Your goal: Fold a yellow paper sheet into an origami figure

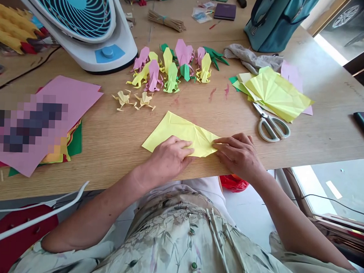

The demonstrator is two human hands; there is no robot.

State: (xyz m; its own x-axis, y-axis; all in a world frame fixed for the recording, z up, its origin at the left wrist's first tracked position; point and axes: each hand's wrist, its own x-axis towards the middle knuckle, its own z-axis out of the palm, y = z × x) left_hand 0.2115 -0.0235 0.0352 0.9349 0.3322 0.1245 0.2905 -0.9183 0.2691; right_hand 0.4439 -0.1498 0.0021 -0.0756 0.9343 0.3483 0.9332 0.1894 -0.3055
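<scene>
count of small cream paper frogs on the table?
2. One small cream frog lies right of the pink sheet; the second cream frog sits just right of it. Both are beyond the yellow sheet. None looks hidden.

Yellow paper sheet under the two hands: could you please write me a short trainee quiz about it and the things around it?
1. True or false: the left hand and the right hand both touch the pale yellow creased paper sheet.
2. Multiple choice: the grey-handled metal scissors lie A) on the sheet, B) to its right, C) to its left.
3. Short answer: what colour is the top sheet of the loose paper stack at the left?
Key: 1 true; 2 B; 3 pink.
</scene>
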